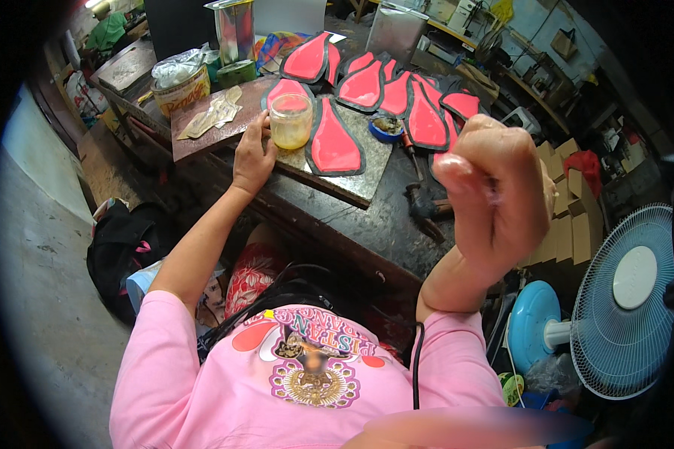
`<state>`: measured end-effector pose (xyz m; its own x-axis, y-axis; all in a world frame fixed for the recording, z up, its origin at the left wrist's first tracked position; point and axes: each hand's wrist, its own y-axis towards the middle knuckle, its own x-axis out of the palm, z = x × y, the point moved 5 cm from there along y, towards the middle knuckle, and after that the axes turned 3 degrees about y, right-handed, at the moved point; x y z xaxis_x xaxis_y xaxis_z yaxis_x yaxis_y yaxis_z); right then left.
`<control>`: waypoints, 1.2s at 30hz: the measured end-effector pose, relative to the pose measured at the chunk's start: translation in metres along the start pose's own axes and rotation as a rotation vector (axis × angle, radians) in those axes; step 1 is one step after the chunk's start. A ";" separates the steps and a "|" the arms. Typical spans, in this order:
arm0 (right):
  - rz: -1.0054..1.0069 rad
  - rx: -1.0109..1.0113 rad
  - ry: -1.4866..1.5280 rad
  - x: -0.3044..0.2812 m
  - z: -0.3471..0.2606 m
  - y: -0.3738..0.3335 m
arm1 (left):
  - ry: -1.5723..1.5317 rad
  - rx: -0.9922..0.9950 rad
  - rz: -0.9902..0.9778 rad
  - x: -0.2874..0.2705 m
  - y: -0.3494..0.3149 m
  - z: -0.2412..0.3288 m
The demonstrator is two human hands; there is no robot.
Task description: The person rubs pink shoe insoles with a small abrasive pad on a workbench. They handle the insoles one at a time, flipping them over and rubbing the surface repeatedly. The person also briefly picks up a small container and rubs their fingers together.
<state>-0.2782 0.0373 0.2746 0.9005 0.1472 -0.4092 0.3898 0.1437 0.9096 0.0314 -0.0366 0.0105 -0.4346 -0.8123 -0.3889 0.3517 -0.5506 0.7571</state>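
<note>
My left hand grips the left side of a clear jar with yellowish liquid in its bottom. The jar stands on a board at the table's edge. My right hand is raised close to the camera, its fingers curled tight; what they hold, if anything, is hidden. Beside the jar lies a pink teardrop-shaped piece with a dark border. Several similar pink pieces overlap behind it. To their front stands a small blue dish with dark stuff inside.
A hammer lies on the table's right side. Pale cut scraps rest on the brown board at left. Behind stand a tub and metal cans. A fan stands at right. A person in green is far left.
</note>
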 end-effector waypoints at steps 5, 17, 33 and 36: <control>-0.039 0.218 0.012 0.010 0.041 -0.020 | 0.003 -0.002 -0.006 0.001 -0.001 -0.001; -0.096 0.459 -0.098 0.061 0.153 -0.175 | -0.069 0.002 0.032 0.001 -0.002 -0.004; -0.089 0.526 -0.278 0.052 0.157 -0.194 | -0.015 0.571 0.136 -0.004 0.004 0.153; -0.003 0.541 -0.256 0.047 0.159 -0.192 | -0.089 0.676 -0.096 0.027 0.012 0.188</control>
<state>-0.2805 -0.1389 0.0920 0.8910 -0.1029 -0.4422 0.3742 -0.3852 0.8436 -0.1318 -0.0290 0.1081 -0.5144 -0.7310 -0.4484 -0.2737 -0.3555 0.8937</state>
